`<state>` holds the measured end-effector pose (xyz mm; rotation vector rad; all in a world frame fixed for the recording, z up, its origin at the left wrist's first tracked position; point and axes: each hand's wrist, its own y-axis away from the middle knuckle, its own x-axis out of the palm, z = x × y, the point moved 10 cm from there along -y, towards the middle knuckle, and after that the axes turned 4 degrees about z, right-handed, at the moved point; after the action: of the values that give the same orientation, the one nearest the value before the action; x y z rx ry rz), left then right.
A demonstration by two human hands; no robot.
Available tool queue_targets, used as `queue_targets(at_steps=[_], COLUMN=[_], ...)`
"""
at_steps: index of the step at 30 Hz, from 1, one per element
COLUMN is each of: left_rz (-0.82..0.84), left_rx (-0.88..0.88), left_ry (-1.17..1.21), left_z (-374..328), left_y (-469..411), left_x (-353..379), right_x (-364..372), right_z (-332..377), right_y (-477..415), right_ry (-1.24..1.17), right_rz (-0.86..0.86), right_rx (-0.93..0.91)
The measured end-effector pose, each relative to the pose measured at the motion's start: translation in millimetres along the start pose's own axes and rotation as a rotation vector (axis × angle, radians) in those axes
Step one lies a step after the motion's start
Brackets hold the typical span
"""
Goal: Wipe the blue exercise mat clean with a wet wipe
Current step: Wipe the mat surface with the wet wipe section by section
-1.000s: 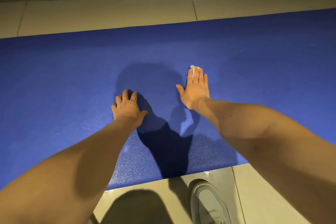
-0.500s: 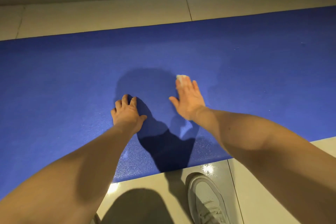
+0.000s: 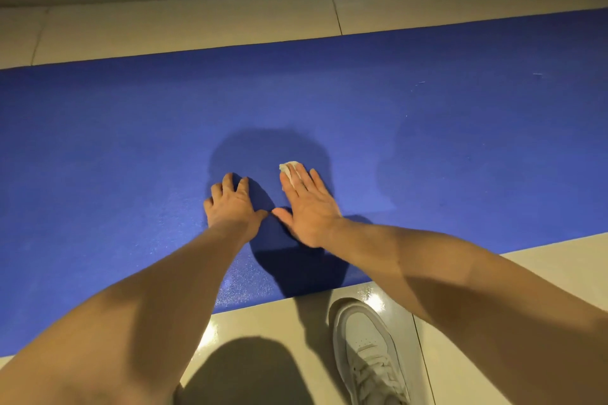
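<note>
Your right hand (image 3: 309, 204) lies flat, fingers straight, pressing the crumpled white wet wipe (image 3: 289, 169) onto the blue foam exercise mat (image 3: 115, 141). Your left hand (image 3: 232, 204) braces just beside it, fingers spread, holding nothing. The mat's long axis runs left to right across you, so the next strokes probably go sideways, right hand leading.

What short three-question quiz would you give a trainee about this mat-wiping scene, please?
1. Which hand presses the crumpled white wet wipe onto the blue foam exercise mat?
2. True or false: the left hand is lifted clear of the mat.
3. Fill in: the white lace-up shoe stands on the beige ___ floor.
Key: 1 the right hand, fingers flat; 2 false; 3 tiled.
</note>
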<state>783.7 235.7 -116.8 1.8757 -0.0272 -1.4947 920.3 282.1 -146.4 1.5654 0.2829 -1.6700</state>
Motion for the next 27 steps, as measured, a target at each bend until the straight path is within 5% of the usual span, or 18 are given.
queue_targets(at_steps=[8,11,15,19,27], left_rz=[0.003,0.001,-0.004,-0.004,0.026], left_rx=[0.008,-0.003,-0.012,-0.007,0.005], left_ry=[0.002,0.008,0.004,-0.010,-0.024], left_z=[-2,-3,-5,-7,-8], left_y=[13,16,23,30,46], left_x=[8,10,16,22,30], right_x=[-16,-17,11,14,-4], right_z=[-127,-88,-5,-6,-129], right_y=[20,16,32,39,62], right_ry=[-0.017,-0.103,-0.036,0.047,-0.046], right_rz=[0.023,-0.032,0.025,0.012,-0.018], right_rx=[0.438,0.414,0.142,0.043,0.479])
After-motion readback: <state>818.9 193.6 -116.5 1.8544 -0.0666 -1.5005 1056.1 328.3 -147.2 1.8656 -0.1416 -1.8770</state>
